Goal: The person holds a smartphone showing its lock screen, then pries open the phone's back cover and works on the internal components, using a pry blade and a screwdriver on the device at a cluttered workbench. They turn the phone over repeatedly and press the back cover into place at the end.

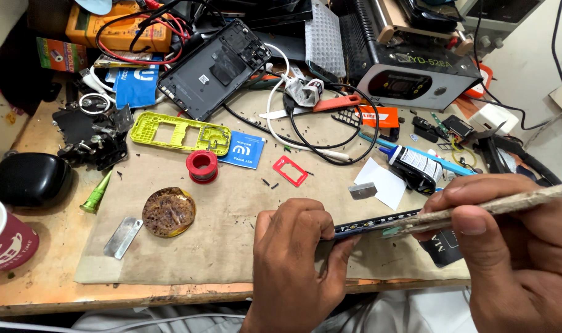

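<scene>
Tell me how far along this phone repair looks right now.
Done: the dark back cover lies removed on the bench. In hand: the left hand holds the phone on edge while the right hand works a worn brush along it. Left: the cover remains unfitted.

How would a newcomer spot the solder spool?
Start at the beige work mat covering the wooden bench. Near its upper middle, just below the yellow-green phone frame, sits the solder spool. It is the only small red round reel there.

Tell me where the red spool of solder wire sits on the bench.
In the head view the red spool stands left of centre on the tan mat, just below the yellow-green phone frame and above the round flux tin.
</scene>
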The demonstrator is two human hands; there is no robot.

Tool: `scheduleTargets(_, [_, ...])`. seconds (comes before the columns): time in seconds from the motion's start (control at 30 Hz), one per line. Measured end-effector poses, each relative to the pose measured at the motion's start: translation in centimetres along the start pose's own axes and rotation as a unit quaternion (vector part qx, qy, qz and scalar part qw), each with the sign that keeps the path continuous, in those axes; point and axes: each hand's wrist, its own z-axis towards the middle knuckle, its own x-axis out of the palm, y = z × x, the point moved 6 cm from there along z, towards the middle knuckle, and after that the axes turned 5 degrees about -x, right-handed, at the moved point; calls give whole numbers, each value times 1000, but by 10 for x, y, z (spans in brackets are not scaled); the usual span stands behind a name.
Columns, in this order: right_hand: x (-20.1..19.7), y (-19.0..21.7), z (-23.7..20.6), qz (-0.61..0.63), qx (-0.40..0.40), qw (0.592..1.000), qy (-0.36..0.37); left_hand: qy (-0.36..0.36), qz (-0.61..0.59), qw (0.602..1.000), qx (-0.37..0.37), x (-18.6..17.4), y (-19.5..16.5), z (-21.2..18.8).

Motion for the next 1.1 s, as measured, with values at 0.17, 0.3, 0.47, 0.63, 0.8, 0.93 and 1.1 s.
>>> scheduleTargets(0.17, [2,-1,-1,2,11,1000,3,1,-3,1000,-2,0,0,0])
scheduleTargets(0.3, [1,1,1,-14,8,1000,11,-3,-4,1000,-3,0,0,0])
scheduleTargets(0.47, [2,1,0,-9,17,1000,12,-3,-4,1000,-2,-1,-1,1])
scheduleTargets(0.63, [2,3,0,-11,15,1000,5,-2,-5,1000,2,-1,0,0])
scheduleTargets(0.8, [3,6,1,-6,-6,1000,5,-1,-6,1000,1,-1,0,0])
scheduleTargets(0.93, [5,6,2,0,-8,1000,20,-2,-4,1000,6,-1,-1,0])
scheduleTargets(1.1, [6,5,2,17,-1,1000,19,1,-4,1000,3,-1,0,0])
